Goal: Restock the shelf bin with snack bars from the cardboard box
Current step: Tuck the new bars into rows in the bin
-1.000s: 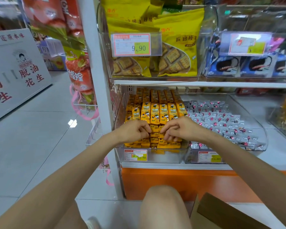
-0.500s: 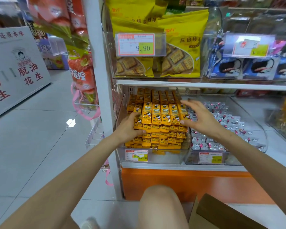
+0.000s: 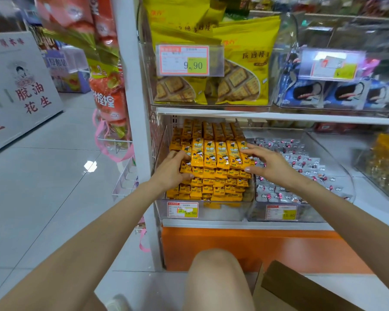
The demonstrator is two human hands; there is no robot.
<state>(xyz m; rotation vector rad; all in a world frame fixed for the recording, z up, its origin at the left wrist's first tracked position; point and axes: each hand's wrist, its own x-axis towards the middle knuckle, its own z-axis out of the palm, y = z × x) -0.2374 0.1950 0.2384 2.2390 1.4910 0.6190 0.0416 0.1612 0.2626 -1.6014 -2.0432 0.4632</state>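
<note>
A clear shelf bin (image 3: 211, 209) on the lower shelf is filled with rows of orange-yellow snack bars (image 3: 216, 153). My left hand (image 3: 171, 169) presses against the left end of the upper front row, its fingers against the wrappers. My right hand (image 3: 270, 162) lies with straight, spread fingers against the right end of that same row. The row sits squeezed between both hands. A flap of the cardboard box (image 3: 301, 288) shows at the bottom right, by my knee (image 3: 216, 272); its inside is hidden.
A second clear bin (image 3: 337, 176) of small silver-and-pink sweets stands right beside the snack bars. Above, bins hold yellow biscuit bags (image 3: 240, 70) and blue packs (image 3: 323, 93). A white shelf post (image 3: 135, 108) with hanging red bags stands at the left; grey floor tiles (image 3: 43, 187) beyond.
Both hands rose from the front lower bars, where they were close together with curled fingers, and spread apart to the two ends of the upper row. Since half a second ago they barely moved.
</note>
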